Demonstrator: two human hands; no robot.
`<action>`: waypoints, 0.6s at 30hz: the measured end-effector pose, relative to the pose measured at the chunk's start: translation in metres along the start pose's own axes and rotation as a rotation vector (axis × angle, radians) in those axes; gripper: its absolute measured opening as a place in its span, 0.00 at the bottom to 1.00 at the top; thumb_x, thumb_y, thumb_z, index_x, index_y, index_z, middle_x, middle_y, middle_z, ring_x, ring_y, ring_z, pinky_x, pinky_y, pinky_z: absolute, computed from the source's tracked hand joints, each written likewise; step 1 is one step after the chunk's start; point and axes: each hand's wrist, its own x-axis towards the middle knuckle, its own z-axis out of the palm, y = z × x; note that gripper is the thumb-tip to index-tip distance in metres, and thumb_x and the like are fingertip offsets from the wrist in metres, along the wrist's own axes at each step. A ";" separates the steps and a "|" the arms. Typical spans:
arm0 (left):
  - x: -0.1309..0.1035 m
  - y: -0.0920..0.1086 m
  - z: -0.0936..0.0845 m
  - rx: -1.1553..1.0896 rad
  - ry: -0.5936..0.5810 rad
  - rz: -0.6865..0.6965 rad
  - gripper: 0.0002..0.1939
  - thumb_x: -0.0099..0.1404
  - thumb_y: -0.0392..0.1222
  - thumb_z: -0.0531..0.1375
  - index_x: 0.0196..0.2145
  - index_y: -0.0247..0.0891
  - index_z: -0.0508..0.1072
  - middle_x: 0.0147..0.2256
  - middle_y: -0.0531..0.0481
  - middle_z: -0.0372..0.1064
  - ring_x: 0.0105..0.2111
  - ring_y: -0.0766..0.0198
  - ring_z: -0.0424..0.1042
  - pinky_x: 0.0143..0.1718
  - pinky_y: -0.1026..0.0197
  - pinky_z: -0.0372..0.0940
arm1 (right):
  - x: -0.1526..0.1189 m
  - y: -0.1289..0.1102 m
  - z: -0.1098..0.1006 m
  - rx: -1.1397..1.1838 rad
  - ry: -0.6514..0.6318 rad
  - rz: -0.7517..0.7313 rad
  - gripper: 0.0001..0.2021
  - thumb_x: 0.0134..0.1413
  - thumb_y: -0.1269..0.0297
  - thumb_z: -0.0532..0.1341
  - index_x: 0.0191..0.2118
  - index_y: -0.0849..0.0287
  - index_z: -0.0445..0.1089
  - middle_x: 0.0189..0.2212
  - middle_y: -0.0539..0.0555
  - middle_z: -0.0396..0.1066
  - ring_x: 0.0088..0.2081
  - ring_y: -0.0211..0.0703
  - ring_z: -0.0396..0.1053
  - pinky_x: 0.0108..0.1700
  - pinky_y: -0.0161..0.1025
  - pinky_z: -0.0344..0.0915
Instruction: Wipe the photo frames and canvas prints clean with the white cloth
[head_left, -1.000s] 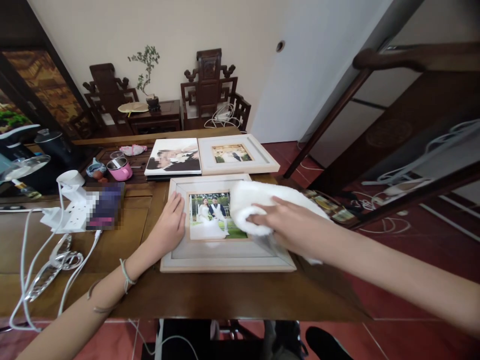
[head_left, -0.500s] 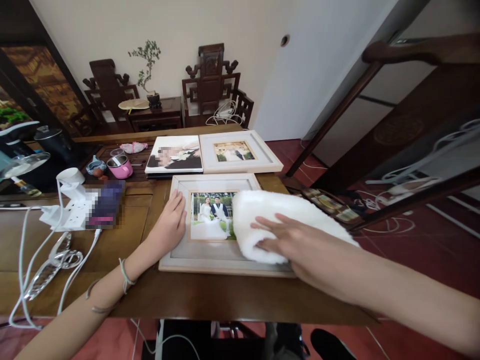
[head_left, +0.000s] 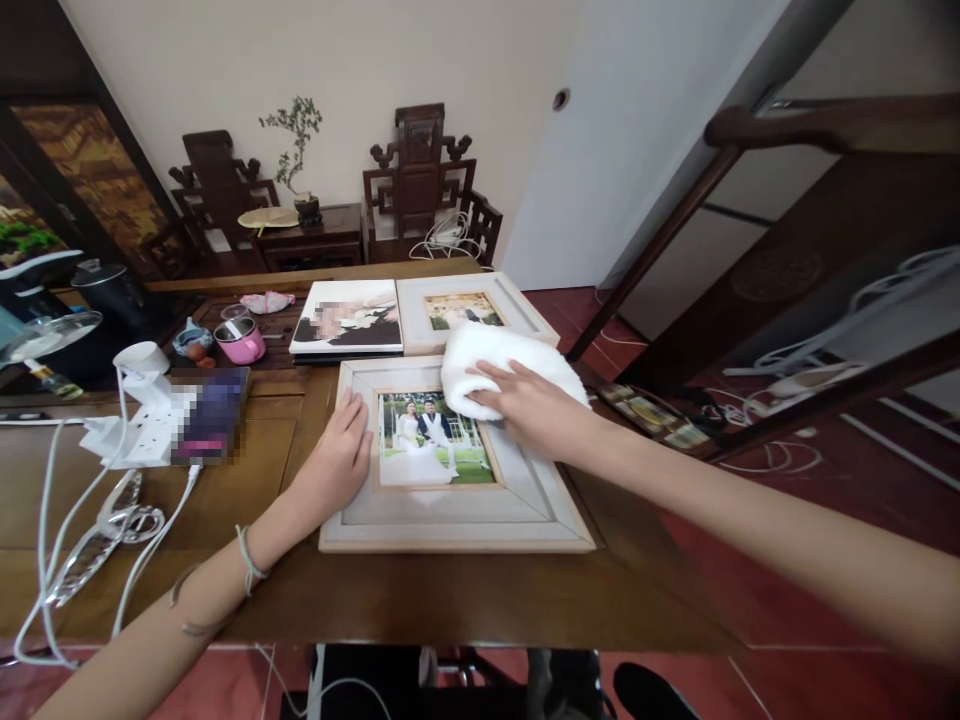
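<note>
A picture frame (head_left: 450, 525) with a wide pale border lies flat on the wooden table and holds a photo (head_left: 427, 435) of two people in wedding clothes. My left hand (head_left: 345, 455) grips the frame's left side, fingers over its border. Bunched under the fingers of my right hand (head_left: 525, 400) is a fluffy white cloth (head_left: 480, 350). The cloth covers the frame's upper right corner and overlaps the lower part of a second picture frame (head_left: 517, 300) behind it. A white-edged photo panel (head_left: 349, 315), partly blurred out, sits beside that second frame.
On the left are a power strip (head_left: 142, 425) with white cables, a blurred phone (head_left: 214, 415), a shiny clear ornament (head_left: 101, 535), and a pink cup (head_left: 241, 343). A dark kettle (head_left: 105, 290) stands farther back. A wooden chair (head_left: 420, 160) faces the table's far side.
My right hand has moved the white cloth up and away, from the frame's right side to its upper right corner, uncovering the photo. My left hand keeps its place.
</note>
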 end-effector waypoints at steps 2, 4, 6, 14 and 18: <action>0.000 0.000 0.000 -0.001 0.002 -0.002 0.23 0.70 0.38 0.46 0.58 0.23 0.62 0.61 0.28 0.56 0.66 0.48 0.47 0.64 0.42 0.50 | 0.002 -0.009 -0.005 -0.018 -0.037 0.005 0.32 0.38 0.88 0.51 0.54 0.68 0.69 0.61 0.71 0.57 0.64 0.59 0.52 0.60 0.59 0.54; 0.001 0.000 -0.001 0.004 0.002 0.004 0.23 0.70 0.38 0.46 0.58 0.22 0.62 0.61 0.28 0.56 0.66 0.48 0.47 0.64 0.43 0.51 | -0.005 -0.025 -0.015 -0.008 -0.087 -0.003 0.31 0.38 0.87 0.52 0.52 0.67 0.71 0.60 0.71 0.60 0.62 0.60 0.55 0.59 0.60 0.55; 0.001 0.000 -0.001 0.008 0.006 0.012 0.22 0.70 0.38 0.46 0.57 0.22 0.62 0.61 0.27 0.56 0.66 0.47 0.47 0.64 0.42 0.51 | -0.021 -0.043 -0.026 0.047 -0.140 -0.031 0.29 0.38 0.86 0.54 0.50 0.65 0.72 0.58 0.70 0.63 0.61 0.61 0.58 0.58 0.60 0.57; 0.001 0.000 0.001 -0.003 0.022 0.018 0.22 0.70 0.38 0.46 0.58 0.24 0.62 0.61 0.29 0.57 0.66 0.48 0.46 0.64 0.43 0.51 | -0.071 -0.082 -0.037 0.281 -0.164 -0.080 0.27 0.36 0.82 0.57 0.45 0.57 0.75 0.56 0.63 0.67 0.59 0.55 0.62 0.60 0.53 0.58; 0.000 -0.001 0.001 -0.004 0.017 0.016 0.22 0.70 0.38 0.46 0.58 0.23 0.62 0.61 0.29 0.56 0.66 0.48 0.46 0.65 0.43 0.50 | -0.040 -0.056 -0.018 0.161 -0.103 -0.036 0.31 0.39 0.85 0.56 0.54 0.64 0.70 0.62 0.67 0.57 0.64 0.58 0.51 0.64 0.56 0.50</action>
